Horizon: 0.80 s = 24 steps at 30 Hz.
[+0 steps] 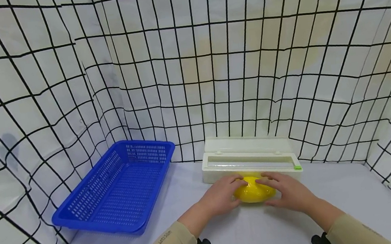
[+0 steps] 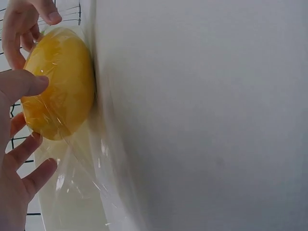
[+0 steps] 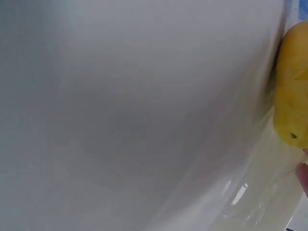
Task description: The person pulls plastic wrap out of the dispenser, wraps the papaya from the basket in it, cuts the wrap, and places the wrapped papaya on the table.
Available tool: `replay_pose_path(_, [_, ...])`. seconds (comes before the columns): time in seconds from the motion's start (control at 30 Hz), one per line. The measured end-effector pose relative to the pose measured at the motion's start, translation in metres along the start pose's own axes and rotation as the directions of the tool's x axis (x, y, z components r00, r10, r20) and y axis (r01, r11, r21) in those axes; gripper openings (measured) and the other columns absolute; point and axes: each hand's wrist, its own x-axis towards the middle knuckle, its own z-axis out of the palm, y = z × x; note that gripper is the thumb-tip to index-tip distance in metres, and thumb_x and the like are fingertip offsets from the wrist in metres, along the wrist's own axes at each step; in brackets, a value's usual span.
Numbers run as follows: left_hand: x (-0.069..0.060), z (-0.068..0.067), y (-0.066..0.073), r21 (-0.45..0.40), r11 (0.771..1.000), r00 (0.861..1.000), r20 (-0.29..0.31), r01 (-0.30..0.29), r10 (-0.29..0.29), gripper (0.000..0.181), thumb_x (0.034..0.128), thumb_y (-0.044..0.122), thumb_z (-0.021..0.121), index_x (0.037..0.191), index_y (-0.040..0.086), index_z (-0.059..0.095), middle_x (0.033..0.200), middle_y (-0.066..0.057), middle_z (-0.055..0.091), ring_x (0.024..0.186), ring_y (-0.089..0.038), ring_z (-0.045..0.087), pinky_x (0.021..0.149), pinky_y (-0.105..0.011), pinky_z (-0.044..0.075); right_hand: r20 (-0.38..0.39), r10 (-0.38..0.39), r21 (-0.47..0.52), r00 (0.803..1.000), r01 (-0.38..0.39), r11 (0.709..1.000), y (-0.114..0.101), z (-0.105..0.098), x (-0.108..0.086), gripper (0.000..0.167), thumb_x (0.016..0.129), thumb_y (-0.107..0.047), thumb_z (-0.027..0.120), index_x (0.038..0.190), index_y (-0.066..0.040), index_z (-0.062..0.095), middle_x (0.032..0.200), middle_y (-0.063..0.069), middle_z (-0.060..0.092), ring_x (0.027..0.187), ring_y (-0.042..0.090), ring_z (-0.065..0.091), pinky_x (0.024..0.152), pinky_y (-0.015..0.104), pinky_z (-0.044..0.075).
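Lying on the white table [image 1: 245, 237], a yellow lemon-like object [image 1: 254, 192] sits under clear film [image 2: 61, 180], between the left hand [image 1: 220, 195] and right hand [image 1: 290, 191], just in front of a white dispenser box [image 1: 213, 175]. From my remote seat, I judge the hands frame it to keep it steady. The left is loosely spread, one fingertip touching the film-covered side; the right arches just as loosely at the opposite end; neither closes around anything. The lid [image 1: 248, 143] stands open, baring a pale roll [image 1: 247, 164], presumably for easy reach. Farther left, well apart, is a blue basket [image 1: 124, 194]; black netting [image 1: 211, 54] stands behind.
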Motion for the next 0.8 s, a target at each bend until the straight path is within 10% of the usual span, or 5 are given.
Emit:
replay_pose_path(0.5, [0.002,0.006,-0.009,-0.045,0.999,1.0,0.019,0.003,-0.002,0.061,0.0875,0.031,0.074,0.143,0.025,0.049,0.149,0.005,0.045,0.135,-0.018,0.044,0.112,-0.04,0.035,0.028,-0.026,-0.054,0.999,0.027,0.998,0.005,0.012,0.005,0.073,0.073,-0.034,0.089,0.138,-0.026,0.057,0.134,0.005,0.059,0.118,0.028,0.058,0.099,0.047,0.048])
replay_pose_path(0.8, [0.001,0.002,-0.007,-0.094,0.995,0.998,0.053,0.025,-0.02,0.076,0.0803,0.039,0.082,0.145,0.027,0.045,0.152,0.005,0.039,0.132,-0.02,0.046,0.11,-0.043,0.038,0.063,0.085,0.03,0.994,-0.087,0.996,-0.001,0.008,0.006,0.072,0.075,-0.031,0.088,0.139,-0.029,0.056,0.137,0.004,0.058,0.12,0.028,0.058,0.099,0.049,0.048])
